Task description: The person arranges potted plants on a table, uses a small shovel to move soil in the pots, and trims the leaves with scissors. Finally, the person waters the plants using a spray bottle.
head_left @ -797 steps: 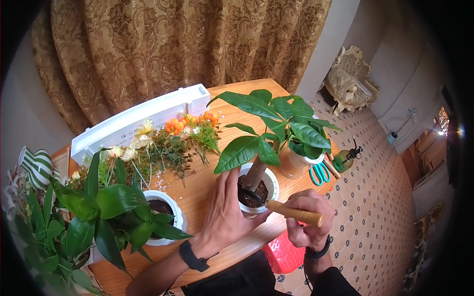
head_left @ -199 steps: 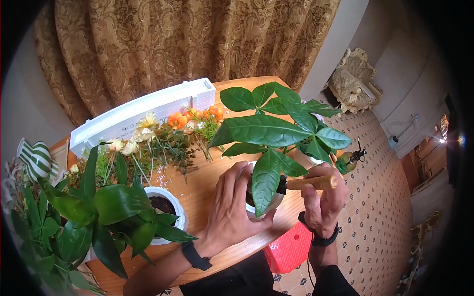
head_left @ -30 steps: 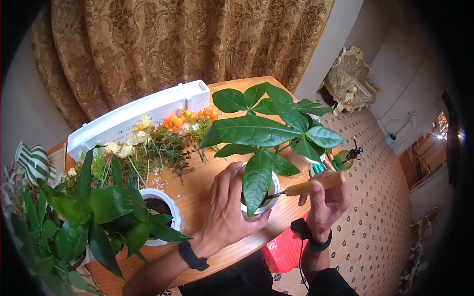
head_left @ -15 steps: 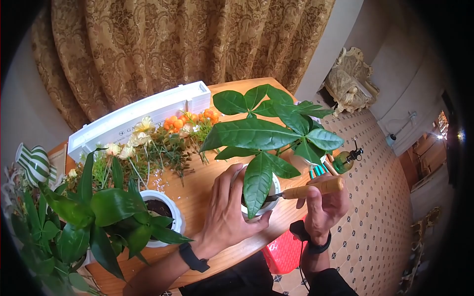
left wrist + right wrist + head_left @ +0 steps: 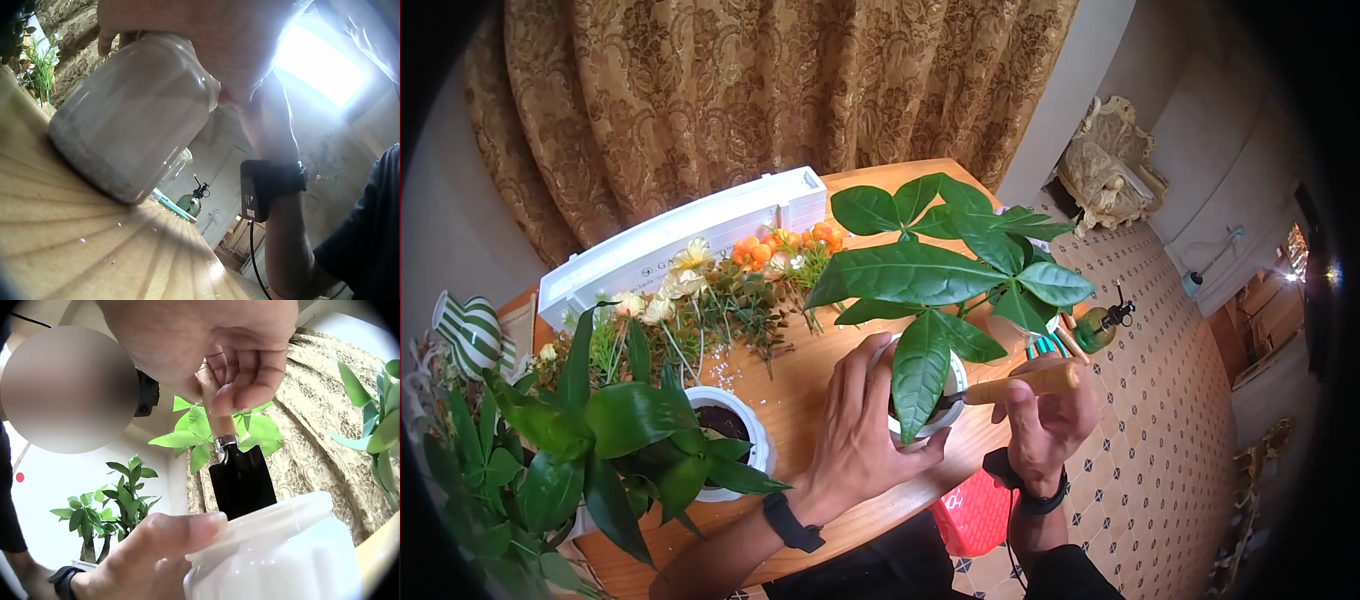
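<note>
A white plastic flower pot (image 5: 960, 372) with a broad-leaved green plant (image 5: 915, 270) stands at the table's front right edge. My left hand (image 5: 865, 415) holds its rim, fingers along the far left side and thumb in front. From the right, my right hand (image 5: 1055, 415) grips the wooden handle of a small hand trowel (image 5: 1020, 385). In the right wrist view the black trowel blade (image 5: 242, 481) points down inside the pot's rim, its tip hidden by the wall. A large leaf covers much of the soil in the head view.
Another potted plant (image 5: 640, 415) stands at the left. Behind lie artificial flowers (image 5: 690, 275) and a long white planter box (image 5: 690, 235). Teal-handled scissors (image 5: 1045, 346) and a green spray bottle (image 5: 1100, 327) are at the right edge. A red stool (image 5: 975, 515) stands below.
My right hand has shifted slightly left with the trowel over the last second. Earlier, the plant's leaves faced differently and more soil showed. My left hand has stayed on the pot.
</note>
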A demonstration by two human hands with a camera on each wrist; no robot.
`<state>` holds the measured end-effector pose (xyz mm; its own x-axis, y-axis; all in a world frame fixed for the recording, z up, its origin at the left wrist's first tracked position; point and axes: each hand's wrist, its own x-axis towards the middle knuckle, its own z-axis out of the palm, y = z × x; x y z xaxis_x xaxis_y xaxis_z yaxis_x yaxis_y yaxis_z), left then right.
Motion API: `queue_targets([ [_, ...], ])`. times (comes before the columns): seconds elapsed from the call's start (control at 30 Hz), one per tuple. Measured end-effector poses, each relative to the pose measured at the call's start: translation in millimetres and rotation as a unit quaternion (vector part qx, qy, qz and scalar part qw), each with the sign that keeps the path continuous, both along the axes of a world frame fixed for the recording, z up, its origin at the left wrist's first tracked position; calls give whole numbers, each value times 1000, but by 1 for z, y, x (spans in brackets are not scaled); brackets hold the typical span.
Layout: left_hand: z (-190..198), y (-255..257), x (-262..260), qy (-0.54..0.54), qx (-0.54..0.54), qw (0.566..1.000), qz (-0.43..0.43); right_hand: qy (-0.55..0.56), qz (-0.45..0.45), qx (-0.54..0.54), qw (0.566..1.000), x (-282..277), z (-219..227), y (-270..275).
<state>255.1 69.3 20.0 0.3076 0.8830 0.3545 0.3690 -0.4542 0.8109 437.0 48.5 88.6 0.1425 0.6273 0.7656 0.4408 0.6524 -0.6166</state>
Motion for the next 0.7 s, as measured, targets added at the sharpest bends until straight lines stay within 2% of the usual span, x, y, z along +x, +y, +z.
queue_targets([
  [0.13, -3, 1, 0, -9, -5, 1000, -5, -16, -1, -13, 1000, 2, -1, -2],
  [0.2, -4, 1, 0, -6, -13, 1000, -7, 61, 8, -23, 998, 1, 2, -4],
  [0.33, -1, 1, 0, 7, -12, 1000, -6, 50, 0, -41, 998, 6, 4, -5],
  [0.4, 1, 1, -1, 8, -5, 1000, -3, -51, -27, -34, 998, 8, 3, -2],
  [0.5, 0, 1, 0, 3, 6, 1000, 0, -91, -41, -26, 995, 7, 7, -1],
  [0.6, 0, 0, 0, -2, 11, 1000, 2, -27, -23, -29, 999, 7, 5, -1],
  [0.7, -3, 2, 1, 0, 32, 999, 5, -25, -25, -18, 999, 8, 5, 1],
])
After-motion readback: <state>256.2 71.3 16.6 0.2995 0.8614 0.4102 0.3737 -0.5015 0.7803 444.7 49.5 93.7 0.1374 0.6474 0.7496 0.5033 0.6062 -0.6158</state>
